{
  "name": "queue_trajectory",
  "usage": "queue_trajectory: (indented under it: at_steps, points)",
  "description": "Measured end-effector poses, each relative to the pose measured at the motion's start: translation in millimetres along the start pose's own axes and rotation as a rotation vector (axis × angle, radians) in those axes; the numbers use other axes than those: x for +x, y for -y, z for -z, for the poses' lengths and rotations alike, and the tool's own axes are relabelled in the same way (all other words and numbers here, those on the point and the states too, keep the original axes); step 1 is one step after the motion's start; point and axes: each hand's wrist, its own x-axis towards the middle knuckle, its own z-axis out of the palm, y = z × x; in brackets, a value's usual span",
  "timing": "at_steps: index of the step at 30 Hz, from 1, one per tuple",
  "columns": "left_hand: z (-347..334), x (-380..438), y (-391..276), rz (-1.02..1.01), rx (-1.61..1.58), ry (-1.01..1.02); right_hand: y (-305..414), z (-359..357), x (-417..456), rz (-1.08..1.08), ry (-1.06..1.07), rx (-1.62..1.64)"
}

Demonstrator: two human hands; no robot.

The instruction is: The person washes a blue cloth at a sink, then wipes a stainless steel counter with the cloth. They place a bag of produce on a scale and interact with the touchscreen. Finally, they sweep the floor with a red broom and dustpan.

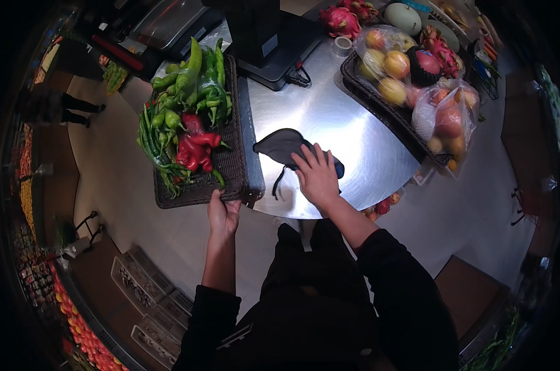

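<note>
My left hand (223,215) grips the near rim of a dark wicker basket (235,162), thumb on top and fingers below. Long green peppers (208,88) fill its far part, with crumpled red peppers (197,150) at the middle and thin green chillies (152,139) along its left side. My right hand (318,181) lies palm down, fingers spread, on a black fabric item (280,144) with a thin dark cord. This fabric rests on a round-edged stainless steel table (377,153); part of it is hidden under the hand.
A second wicker basket (377,113) at the right holds bagged fruit (391,69). Beyond are a black scale (280,60), a tape roll (342,45), and dragon fruit (340,22). Plastic crates (143,280) stand at lower left; a person (52,104) is at far left.
</note>
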Motion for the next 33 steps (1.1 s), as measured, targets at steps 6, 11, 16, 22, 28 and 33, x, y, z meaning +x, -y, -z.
queue_trajectory:
  at_steps: [6,11,16,22,28,33]
  points:
    - [-48.5,-38.9,74.6,0.044,-0.038,0.003,-160.5,64.3,-13.5,-0.585,-0.114,-0.271]
    - [-91.3,-46.1,87.7,0.069,-0.163,-0.052,-31.7,1.1,-12.8,0.033,-0.005,0.035]
    - [-119.8,-38.6,113.5,0.064,-0.249,-0.095,17.2,-0.9,-90.8,0.395,0.350,0.145]
    - [-206.3,-28.3,175.8,0.301,-0.432,0.004,-174.8,102.9,-101.7,-0.130,-0.081,-0.106]
    - [-194.3,-79.9,169.2,0.556,0.005,0.315,-181.7,84.2,-106.3,-0.278,-0.135,-0.099]
    - [-70.4,-115.9,80.8,-0.563,0.765,-0.119,-51.5,39.1,-145.9,0.187,0.081,0.213]
